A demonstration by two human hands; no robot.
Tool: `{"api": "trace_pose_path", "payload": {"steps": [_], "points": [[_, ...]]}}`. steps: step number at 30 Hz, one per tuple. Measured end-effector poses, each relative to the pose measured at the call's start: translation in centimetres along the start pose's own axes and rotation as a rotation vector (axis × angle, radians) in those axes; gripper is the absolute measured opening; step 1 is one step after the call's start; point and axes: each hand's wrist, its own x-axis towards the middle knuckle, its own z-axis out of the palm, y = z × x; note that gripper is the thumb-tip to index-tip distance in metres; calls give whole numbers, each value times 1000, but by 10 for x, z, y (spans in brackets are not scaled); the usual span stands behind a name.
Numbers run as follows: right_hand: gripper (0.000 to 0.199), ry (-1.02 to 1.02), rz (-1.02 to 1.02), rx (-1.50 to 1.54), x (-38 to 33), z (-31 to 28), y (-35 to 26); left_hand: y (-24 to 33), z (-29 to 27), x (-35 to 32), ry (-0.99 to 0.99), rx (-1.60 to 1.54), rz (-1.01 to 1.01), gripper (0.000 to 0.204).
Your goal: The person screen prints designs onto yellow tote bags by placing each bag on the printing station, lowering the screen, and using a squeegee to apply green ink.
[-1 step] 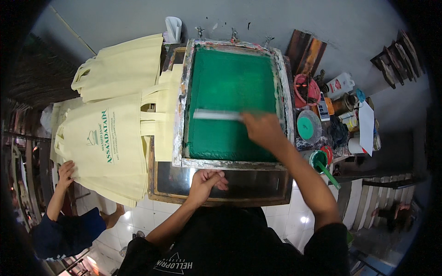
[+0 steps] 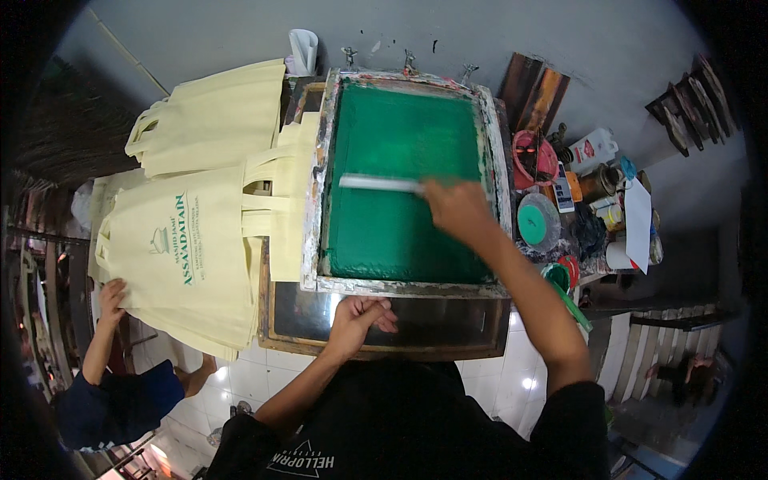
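shows a black shirt (image 2: 412, 420), dark all over | has loose short sleeves (image 2: 570, 410) in matching black, ending near the elbows | bears a white print (image 2: 298, 460) of thin triangle outline and capital lettering | leaves forearms (image 2: 532, 308) and hands (image 2: 352, 326) bare

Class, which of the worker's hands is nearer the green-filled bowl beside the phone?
Right. The right hand holds the pale strip over the green screen, left of the bowl; the left hand is by the frame's near edge, farther left.
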Motion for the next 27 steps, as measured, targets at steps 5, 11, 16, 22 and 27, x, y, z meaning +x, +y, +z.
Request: {"api": "trace_pose_path", "payload": {"steps": [5, 11, 16, 22, 27], "points": [[24, -44, 110, 74, 110, -18, 75, 18, -3, 1, -71, -187, -144, 26], [47, -141, 167, 105, 157, -32, 104, 42, -6, -11, -246, -186, -256, 30], [62, 9, 279, -112, 142, -10, 92, 118, 3, 53, -195, 369, 278, 26], [70, 154, 179, -122, 122, 4, 70, 218, -14, 195, 431, 1316, 1175, 28], [66, 153, 173, -105, 96, -5, 59, 224, -24, 205, 244, 1410, 736, 22]]}}
